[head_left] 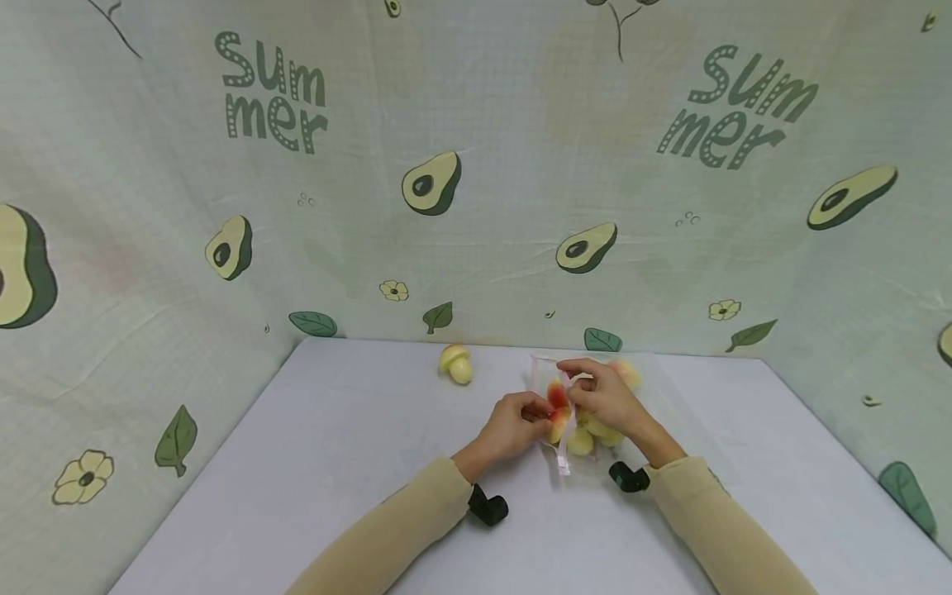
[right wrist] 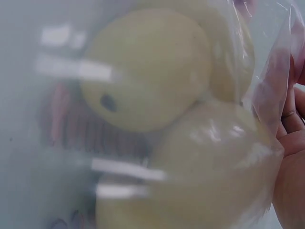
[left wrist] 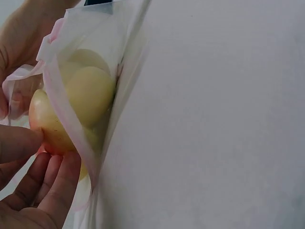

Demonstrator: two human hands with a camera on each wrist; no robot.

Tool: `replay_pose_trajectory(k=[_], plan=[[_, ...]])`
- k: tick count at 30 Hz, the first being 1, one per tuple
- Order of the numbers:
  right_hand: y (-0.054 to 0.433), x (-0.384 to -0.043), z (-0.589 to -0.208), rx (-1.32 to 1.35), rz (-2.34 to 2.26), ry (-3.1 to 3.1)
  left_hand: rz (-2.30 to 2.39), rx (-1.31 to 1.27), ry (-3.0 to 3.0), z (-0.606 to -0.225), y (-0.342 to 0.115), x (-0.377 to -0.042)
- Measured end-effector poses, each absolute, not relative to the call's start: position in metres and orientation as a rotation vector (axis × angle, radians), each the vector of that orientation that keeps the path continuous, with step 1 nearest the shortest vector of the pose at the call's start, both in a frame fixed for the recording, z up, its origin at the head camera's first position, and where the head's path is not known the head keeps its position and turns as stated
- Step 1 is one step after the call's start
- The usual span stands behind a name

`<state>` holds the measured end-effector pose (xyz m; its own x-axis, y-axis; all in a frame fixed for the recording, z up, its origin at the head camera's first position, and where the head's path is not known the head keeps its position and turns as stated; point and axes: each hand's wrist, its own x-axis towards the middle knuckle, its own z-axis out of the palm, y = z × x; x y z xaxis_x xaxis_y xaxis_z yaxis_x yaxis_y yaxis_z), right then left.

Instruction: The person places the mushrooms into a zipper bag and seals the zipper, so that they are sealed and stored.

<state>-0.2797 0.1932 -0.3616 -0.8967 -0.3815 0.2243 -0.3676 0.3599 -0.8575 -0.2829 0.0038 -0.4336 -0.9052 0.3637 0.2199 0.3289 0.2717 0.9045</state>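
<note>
White bench (head_left: 357, 463), toward the far right corner: pinching a smooth red-and-yellow rounded piece (left wrist: 50, 121) in the left hand (head_left: 513, 427) at the mouth of a clear, pink-rimmed plastic bag (left wrist: 62, 102), gripped in the right hand (head_left: 606, 399). Might snag on inward-folding film and slip loose. Visible from right wrist, not head: dark spot (right wrist: 108, 102) on a bagged pale-yellow ball (right wrist: 147, 62).

From where I stand, soft, even light covers the bench (head_left: 357, 446), with faint shadows beside the sleeves (head_left: 394, 529). The left wrist view is dim and grey; in the right wrist view, white glare streaks the hazy bag (right wrist: 128, 167), mostly in the left half.
</note>
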Motion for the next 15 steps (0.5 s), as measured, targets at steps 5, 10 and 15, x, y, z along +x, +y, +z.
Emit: replay_pose_trajectory(k=[5, 10, 15], plan=[[0.1934, -0.2798, -0.3613, -0.695, -1.619, 2.569, 1.765, 0.625, 2.460, -0.4330, 0.0062, -0.2847], [0.1928, -0.2788, -0.3598, -0.683, -1.614, 2.578, 1.791, 0.606, 2.441, -0.4305, 0.0088, -0.2839], [0.1935, -0.2805, -0.3618, -0.699, -1.617, 2.580, 1.794, 0.602, 2.442, -0.4303, 0.0102, -0.2837]])
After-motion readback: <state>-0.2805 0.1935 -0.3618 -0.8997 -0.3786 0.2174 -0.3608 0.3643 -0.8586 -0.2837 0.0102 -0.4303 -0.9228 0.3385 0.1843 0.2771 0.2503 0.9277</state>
